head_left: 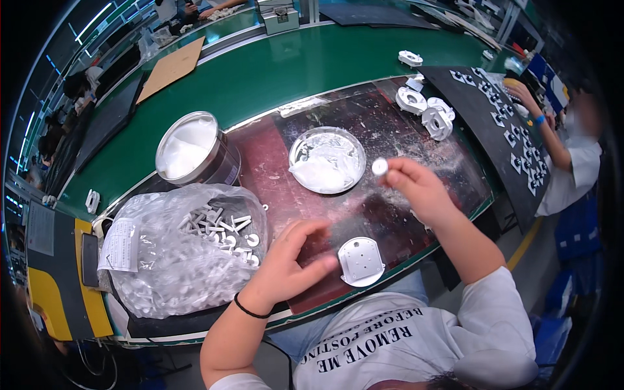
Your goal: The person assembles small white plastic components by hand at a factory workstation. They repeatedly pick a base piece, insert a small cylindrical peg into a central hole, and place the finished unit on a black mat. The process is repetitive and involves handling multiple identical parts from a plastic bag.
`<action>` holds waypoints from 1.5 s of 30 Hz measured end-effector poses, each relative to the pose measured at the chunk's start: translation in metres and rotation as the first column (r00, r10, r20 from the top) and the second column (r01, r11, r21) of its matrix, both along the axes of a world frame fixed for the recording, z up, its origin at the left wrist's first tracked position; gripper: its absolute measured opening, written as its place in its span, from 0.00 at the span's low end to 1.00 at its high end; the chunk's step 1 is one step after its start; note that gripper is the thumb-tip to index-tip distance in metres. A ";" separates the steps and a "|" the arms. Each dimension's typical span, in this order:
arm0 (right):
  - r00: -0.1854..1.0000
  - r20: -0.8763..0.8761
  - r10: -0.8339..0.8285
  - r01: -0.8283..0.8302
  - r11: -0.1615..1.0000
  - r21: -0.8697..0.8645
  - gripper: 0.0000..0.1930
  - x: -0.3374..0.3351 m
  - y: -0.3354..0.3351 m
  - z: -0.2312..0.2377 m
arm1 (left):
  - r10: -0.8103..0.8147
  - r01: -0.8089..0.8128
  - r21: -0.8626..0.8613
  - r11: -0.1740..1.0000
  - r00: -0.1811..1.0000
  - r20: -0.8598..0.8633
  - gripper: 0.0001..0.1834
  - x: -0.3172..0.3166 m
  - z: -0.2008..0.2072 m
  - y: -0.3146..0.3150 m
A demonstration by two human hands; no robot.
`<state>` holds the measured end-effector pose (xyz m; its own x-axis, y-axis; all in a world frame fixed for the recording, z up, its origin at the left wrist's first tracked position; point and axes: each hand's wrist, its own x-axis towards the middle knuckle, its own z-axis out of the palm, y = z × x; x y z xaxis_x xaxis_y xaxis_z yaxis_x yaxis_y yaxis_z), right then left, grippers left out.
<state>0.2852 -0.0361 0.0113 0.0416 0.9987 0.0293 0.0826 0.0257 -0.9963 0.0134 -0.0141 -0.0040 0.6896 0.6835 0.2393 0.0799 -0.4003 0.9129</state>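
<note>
Between the thumb and fingertips of my right hand [416, 190] is a small white round plastic part [380, 167], held up just right of a round metal dish [328, 186] of white paste. My left hand [294, 263] hovers over the near part of the work board, thumb and fingers apart, with nothing visible in it. Close by its thumb lies a white rounded plate with small holes [361, 261]. To the left of that hand, a clear plastic bag [175, 286] gapes, showing many small white stemmed parts [224, 224].
An open metal tin [224, 172] of white paste stands behind the bag. White ring-like housings [437, 119] sit at the board's far right. Beyond them, a black sheet [484, 130] carries rows of small parts, with a co-worker's arm [549, 133] over it. Cardboard [172, 68] lies far left.
</note>
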 end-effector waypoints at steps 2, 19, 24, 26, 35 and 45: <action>0.986 -0.150 0.076 -0.092 0.990 -0.106 0.13 -0.006 -0.018 -0.005 | -0.058 0.059 0.074 0.996 0.998 -0.010 0.46 0.003 -0.001 -0.004; 0.988 -0.068 0.136 -0.141 0.987 -0.072 0.09 -0.035 -0.050 -0.033 | -0.108 0.155 0.258 0.954 0.976 -0.187 0.64 0.024 -0.013 -0.015; 0.983 0.066 0.172 -0.173 0.985 0.002 0.10 -0.034 -0.047 -0.032 | -0.113 0.167 0.268 0.949 0.972 -0.206 0.66 0.024 -0.013 -0.015; 0.981 0.087 0.175 -0.176 0.984 0.007 0.09 -0.034 -0.047 -0.031 | -0.116 0.171 0.262 0.950 0.970 -0.212 0.67 0.024 -0.013 -0.015; 0.974 0.128 0.186 -0.188 0.982 0.006 0.10 -0.035 -0.046 -0.028 | -0.118 0.174 0.255 0.951 0.969 -0.219 0.67 0.024 -0.014 -0.016; 0.926 0.337 0.169 -0.244 0.950 0.195 0.09 -0.035 -0.043 -0.019 | -0.105 0.154 0.250 0.956 0.974 -0.200 0.66 0.023 -0.015 -0.016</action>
